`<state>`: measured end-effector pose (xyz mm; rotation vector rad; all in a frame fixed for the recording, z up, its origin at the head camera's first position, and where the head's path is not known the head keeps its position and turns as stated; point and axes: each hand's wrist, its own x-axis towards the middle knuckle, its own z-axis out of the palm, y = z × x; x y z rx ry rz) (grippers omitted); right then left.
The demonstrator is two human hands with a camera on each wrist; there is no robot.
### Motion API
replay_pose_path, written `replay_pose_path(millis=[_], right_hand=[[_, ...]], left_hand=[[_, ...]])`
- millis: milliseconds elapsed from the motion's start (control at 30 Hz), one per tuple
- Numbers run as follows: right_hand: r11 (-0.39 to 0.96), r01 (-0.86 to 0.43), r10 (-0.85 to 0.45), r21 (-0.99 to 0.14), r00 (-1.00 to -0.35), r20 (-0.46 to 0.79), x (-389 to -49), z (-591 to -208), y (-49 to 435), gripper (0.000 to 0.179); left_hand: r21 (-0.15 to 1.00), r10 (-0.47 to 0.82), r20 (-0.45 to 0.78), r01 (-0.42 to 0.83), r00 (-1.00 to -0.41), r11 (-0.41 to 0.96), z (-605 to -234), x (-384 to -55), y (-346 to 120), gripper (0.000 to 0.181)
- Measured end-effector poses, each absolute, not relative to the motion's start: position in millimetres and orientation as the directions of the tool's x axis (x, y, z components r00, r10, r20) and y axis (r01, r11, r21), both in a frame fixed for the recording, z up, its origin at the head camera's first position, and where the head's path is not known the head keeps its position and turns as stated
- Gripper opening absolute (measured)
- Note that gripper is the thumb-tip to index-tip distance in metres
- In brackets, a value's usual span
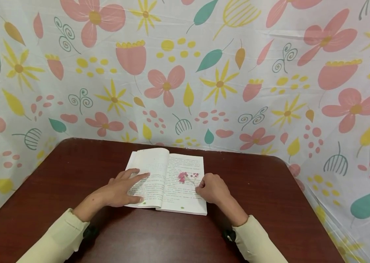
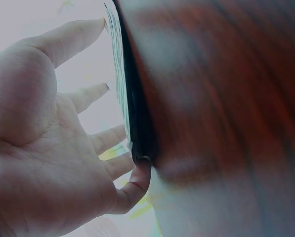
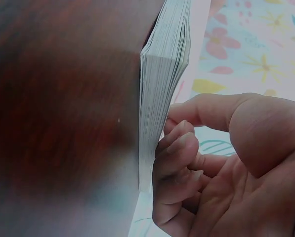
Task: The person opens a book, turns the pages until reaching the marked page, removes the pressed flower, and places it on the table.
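An open book (image 1: 185, 164) lies on a dark red-brown table (image 1: 270, 190). A pink pressed flower (image 1: 182, 177) with small red dots beside it lies on the right page. My left hand (image 1: 122, 190) rests flat on the left page, its fingers straight and spread. In the left wrist view the left hand (image 2: 38, 138) lies against the book's edge (image 2: 118, 74). My right hand (image 1: 201, 189) sits on the right page just right of the flower, fingers curled. In the right wrist view the right hand (image 3: 187, 163) is curled beside the page block (image 3: 162, 74), with nothing seen between its fingers.
A white cloth (image 1: 185, 73) printed with pink and yellow flowers hangs close behind and around the table. The table's rounded far corners sit at left and right. Cream sleeves (image 1: 60, 237) cover both forearms.
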<state>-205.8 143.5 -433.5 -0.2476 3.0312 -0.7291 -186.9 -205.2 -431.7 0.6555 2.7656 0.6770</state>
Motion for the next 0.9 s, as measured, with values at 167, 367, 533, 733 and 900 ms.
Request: replay_pose_path(millis=[167,367,533,733,900], right_hand=[[0.878,-0.153,-0.165,-0.453,-0.986,0.014,-206,-433,145,0.042],[0.877,-0.142,-0.149,-0.458,-0.989,0.021,-208,-431,149,0.041],[0.873,-0.120,-0.125,-0.472,-0.992,0.022,-211,-429,156,0.046],[0.871,-0.111,-0.107,-0.478,-0.994,0.036,-216,-429,168,0.054],[0.873,-0.098,-0.087,-0.478,-0.995,0.046,-222,-428,180,0.055]], left_hand=[[0.480,0.474,-0.110,0.371,-0.874,0.795,-431,-187,-205,0.083],[0.487,0.481,-0.101,0.378,-0.871,0.787,-438,-190,-208,0.083],[0.479,0.482,-0.092,0.386,-0.872,0.789,-448,-193,-210,0.084],[0.503,0.520,-0.070,0.420,-0.851,0.755,-446,-192,-214,0.083],[0.496,0.541,-0.049,0.450,-0.840,0.743,-446,-192,-215,0.081]])
